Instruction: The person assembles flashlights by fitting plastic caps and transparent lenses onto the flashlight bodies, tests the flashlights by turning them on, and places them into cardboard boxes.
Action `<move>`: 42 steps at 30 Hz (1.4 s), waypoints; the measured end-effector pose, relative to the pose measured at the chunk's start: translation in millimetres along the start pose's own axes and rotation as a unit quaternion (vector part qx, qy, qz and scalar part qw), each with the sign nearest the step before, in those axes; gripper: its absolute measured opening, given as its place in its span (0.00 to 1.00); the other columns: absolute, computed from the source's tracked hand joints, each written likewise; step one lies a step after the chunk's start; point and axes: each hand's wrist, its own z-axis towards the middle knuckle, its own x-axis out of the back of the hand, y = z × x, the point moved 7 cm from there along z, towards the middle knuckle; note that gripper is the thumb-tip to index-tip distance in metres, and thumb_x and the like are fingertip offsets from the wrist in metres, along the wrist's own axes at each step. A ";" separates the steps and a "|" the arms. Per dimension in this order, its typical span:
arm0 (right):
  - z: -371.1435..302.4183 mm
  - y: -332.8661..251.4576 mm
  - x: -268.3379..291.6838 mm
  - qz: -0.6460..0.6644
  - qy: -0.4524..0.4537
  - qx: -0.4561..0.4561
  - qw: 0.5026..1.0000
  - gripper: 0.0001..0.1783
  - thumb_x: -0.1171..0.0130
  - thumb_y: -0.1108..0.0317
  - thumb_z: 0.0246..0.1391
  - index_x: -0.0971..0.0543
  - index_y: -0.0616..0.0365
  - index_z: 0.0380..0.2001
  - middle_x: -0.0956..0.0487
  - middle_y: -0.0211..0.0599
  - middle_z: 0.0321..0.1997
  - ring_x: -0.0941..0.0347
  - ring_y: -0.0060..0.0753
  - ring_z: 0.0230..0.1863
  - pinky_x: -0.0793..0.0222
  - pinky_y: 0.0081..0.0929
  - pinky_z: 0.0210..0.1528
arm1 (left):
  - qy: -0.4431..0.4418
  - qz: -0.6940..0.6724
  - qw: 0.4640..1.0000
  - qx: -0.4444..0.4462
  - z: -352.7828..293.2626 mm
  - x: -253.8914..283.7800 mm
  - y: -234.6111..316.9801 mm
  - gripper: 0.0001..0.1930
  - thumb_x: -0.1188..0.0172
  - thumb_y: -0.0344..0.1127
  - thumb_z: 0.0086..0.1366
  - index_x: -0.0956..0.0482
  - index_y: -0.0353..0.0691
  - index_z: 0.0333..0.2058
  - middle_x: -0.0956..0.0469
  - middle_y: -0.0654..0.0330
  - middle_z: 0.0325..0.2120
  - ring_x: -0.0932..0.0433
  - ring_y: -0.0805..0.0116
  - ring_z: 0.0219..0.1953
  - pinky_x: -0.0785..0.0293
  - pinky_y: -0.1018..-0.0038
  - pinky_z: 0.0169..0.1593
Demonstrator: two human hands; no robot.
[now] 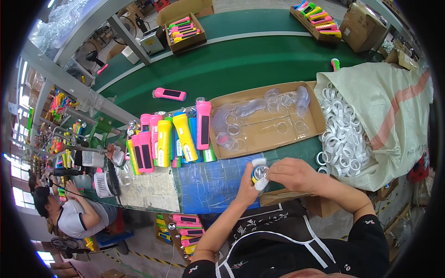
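My left hand is wrapped round a flashlight, its clear, shiny head turned up toward me. White coverings show on the left thumb and a finger. At the right rim of that head are the bent, closed fingertips of my right hand; anything pinched there is hidden. Beyond my hands, a shallow cardboard tray holds clear round lenses in rows and loose. White plastic rings spill from a large pale sack at the right. Pink, yellow and blue flashlights lie stacked to the left.
A blue taped sheet covers the bench before me. Behind runs a green conveyor belt with a lone pink flashlight and boxes of flashlights. A metal post stands far left. Another person works at the left.
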 end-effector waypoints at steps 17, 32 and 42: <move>-25.1 178.2 5.2 0.147 0.016 -0.464 0.874 0.15 0.34 0.67 0.52 0.21 0.61 0.42 0.22 0.35 0.29 0.23 0.25 0.30 0.28 0.25 0.31 | 0.161 0.069 0.966 -0.191 5.0 -0.2 8.0 0.16 0.34 0.31 0.55 0.24 0.34 0.41 0.21 0.55 0.34 0.21 0.66 0.31 0.25 0.74 0.37; -29.2 40.3 -20.2 0.344 -0.059 -0.456 0.819 0.27 0.32 0.65 0.51 0.25 0.60 0.54 0.29 0.24 0.21 0.36 0.14 0.22 0.39 0.19 0.26 | 0.016 0.203 0.938 -0.280 3.3 -33.2 23.8 0.22 0.33 0.38 0.54 0.27 0.33 0.44 0.22 0.49 0.37 0.20 0.50 0.31 0.24 0.64 0.34; -101.5 59.3 -35.5 -0.104 -0.036 -0.340 0.934 0.35 0.29 0.61 0.44 0.26 0.55 0.56 0.28 0.45 0.37 0.29 0.43 0.38 0.30 0.35 0.44 | 0.054 -0.128 0.990 0.001 -17.1 -20.5 41.0 0.14 0.47 0.42 0.70 0.31 0.37 0.44 0.24 0.54 0.27 0.23 0.68 0.27 0.26 0.75 0.32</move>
